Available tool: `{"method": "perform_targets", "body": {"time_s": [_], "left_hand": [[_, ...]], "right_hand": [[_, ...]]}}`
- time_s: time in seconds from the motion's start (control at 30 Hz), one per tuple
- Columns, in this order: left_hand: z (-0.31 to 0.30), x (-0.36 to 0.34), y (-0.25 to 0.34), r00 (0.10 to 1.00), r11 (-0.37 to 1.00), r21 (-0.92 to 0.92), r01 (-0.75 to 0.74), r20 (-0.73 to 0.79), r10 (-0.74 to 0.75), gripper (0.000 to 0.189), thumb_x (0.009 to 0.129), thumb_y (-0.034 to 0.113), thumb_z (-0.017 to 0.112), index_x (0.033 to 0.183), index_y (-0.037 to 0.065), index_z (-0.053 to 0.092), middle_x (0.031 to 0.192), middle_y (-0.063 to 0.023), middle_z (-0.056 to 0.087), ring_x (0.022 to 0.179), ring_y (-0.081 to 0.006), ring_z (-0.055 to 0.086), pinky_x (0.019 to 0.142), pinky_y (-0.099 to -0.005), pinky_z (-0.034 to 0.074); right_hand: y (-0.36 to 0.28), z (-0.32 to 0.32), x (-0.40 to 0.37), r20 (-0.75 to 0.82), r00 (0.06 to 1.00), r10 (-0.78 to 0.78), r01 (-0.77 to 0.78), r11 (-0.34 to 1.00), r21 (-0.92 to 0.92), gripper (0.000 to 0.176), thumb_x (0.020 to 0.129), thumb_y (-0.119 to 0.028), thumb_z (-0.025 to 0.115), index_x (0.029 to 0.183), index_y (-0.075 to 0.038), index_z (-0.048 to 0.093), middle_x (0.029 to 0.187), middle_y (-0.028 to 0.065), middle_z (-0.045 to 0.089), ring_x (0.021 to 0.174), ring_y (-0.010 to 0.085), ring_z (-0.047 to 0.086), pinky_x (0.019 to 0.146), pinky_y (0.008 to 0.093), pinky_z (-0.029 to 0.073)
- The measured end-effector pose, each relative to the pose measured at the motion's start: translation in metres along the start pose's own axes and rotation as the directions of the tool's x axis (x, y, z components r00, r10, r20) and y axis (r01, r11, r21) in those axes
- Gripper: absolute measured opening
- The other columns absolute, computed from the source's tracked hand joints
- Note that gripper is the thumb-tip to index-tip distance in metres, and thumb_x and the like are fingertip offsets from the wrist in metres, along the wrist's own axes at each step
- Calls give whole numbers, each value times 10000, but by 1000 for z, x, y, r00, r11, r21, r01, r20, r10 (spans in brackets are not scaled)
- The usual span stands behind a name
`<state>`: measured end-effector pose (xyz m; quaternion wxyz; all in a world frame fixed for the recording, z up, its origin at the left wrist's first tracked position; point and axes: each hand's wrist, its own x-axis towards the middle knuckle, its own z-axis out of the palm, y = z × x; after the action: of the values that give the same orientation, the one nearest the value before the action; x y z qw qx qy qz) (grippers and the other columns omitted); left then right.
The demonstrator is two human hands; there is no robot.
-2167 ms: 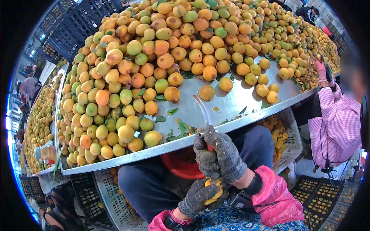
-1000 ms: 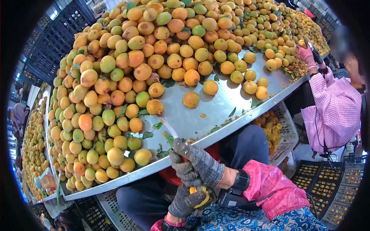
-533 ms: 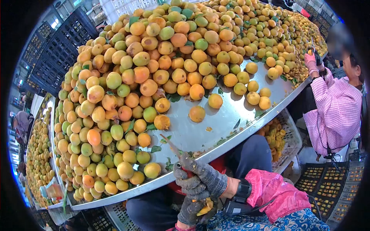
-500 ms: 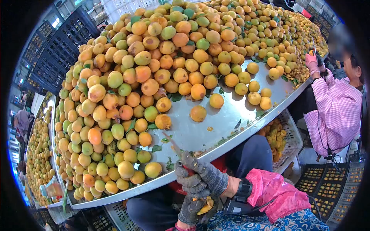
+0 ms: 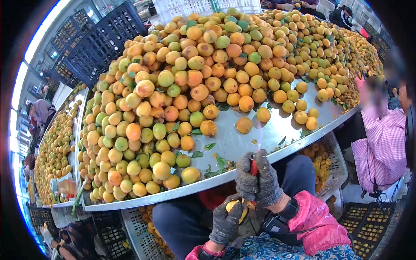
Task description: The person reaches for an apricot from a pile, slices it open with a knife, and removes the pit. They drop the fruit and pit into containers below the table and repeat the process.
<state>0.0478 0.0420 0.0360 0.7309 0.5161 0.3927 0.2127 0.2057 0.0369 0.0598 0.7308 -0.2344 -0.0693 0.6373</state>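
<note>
My left hand (image 5: 226, 222), in a dark grey knit glove, is low in front of my lap, its fingers wrapped round a cut yellow apricot (image 5: 232, 205). Just above and to the right of it, my gloved right hand (image 5: 262, 182) is closed on a knife (image 5: 254, 167). Its red handle shows between the fingers; the blade is hard to make out against the shiny tabletop. Beyond both hands, a large heap of apricots (image 5: 162, 108), orange, yellow and some green, covers much of the metal table (image 5: 225, 145). A few loose apricots lie nearer me, among leaves and scraps.
The raised table rim (image 5: 173, 191) runs just in front of my knees. Beneath it are crates with apricot pieces, one to the right (image 5: 336, 167) and one to the left (image 5: 138, 229). A person in a pink checked shirt (image 5: 381, 147) sits at right. Dark crates (image 5: 102, 47) stand at back left.
The view has shifted, so the table appears farther right. My right hand has turned; the knife's red handle now shows clearly and its blade less so. The apricot in my left hand is more visible.
</note>
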Motion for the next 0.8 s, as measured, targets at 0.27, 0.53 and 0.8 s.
{"method": "perform_targets", "body": {"time_s": [0.27,0.53,0.8], "left_hand": [[4,-14,4,970,968,67,-240,52,237,463,893,140,592,1312,-17,470,1230,-115,562,1042,-150,557,896,-290,459],[19,-21,19,947,914,267,-306,-19,322,557,799,65,691,1307,49,462,1123,-99,623,999,-209,620,889,-329,493],[7,-28,51,879,752,464,-469,166,446,426,902,216,602,1280,35,523,983,-74,661,771,-185,639,681,-317,534]], "right_hand": [[-22,-1,-35,-88,934,-347,326,926,-192,297,914,-388,582,950,-93,575,652,52,542,432,104,451,402,249,405],[4,-3,-74,147,965,-217,192,204,-960,318,855,-294,677,1044,-42,634,867,100,689,817,207,672,752,337,524],[5,-8,-73,-126,989,72,-142,649,-748,286,854,-207,673,1072,-24,639,846,36,667,783,123,627,707,281,509]]}}
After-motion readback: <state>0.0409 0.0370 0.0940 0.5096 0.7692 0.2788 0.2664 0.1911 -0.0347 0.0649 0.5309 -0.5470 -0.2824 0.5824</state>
